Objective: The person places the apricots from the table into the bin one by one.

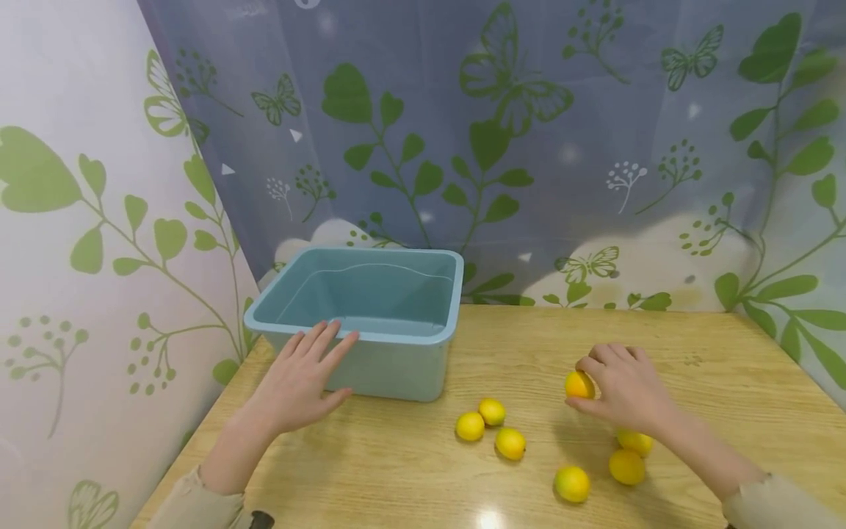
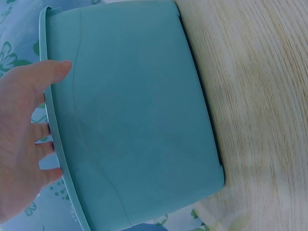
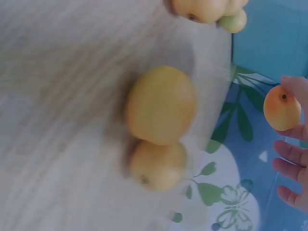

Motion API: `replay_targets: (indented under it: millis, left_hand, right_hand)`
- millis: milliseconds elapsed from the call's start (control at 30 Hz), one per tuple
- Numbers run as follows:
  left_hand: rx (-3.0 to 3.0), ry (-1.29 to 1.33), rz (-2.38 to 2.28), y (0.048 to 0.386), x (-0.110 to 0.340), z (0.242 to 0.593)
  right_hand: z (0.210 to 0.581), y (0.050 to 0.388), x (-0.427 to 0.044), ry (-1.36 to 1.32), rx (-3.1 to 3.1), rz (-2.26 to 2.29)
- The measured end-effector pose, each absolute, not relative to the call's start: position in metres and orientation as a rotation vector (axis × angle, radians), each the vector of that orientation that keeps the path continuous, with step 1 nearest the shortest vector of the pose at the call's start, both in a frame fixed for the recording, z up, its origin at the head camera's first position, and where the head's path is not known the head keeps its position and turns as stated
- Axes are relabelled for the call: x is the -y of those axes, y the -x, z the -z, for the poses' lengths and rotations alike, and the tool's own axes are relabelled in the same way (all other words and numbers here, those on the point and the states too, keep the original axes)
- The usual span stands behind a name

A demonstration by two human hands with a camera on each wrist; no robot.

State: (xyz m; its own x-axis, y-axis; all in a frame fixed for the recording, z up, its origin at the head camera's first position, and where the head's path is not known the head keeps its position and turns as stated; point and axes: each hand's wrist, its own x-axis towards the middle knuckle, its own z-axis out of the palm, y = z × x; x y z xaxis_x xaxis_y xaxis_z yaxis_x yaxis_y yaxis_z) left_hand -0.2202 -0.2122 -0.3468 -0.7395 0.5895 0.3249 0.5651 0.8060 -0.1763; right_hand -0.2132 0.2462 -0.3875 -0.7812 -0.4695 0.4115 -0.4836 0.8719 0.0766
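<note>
My right hand [image 1: 624, 386] pinches a yellow-orange lemon [image 1: 579, 385] between thumb and fingers, above the right side of the table. In the right wrist view, the dark stem spot of this held lemon [image 3: 282, 108] shows. Two lemons [image 1: 626, 467] lie below that wrist, one partly covered by it, and a single lemon [image 1: 571, 484] sits nearer the front. At the left, my left hand [image 1: 300, 382] rests at the near rim of a blue-green plastic basin [image 1: 396, 371], fingers extended. The left wrist view shows its thumb [image 2: 55, 72] over the basin's outer wall.
Three more lemons [image 1: 511, 444] are grouped on the wooden table [image 1: 396, 470], right of the basin's near corner. Patterned cloth with leaves and butterflies [image 1: 529, 184] hangs behind the table, and a pale leafy cloth [image 1: 112, 294] borders the left side.
</note>
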Motion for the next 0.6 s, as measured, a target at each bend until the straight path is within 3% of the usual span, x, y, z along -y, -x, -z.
replay_targets:
  millis: [600]
  left_hand:
    - [2.614,0.886,-0.105,0.221,0.213,0.347]
  right_hand:
    - [0.351,0.229,-0.220,-0.719,2.571,-0.084]
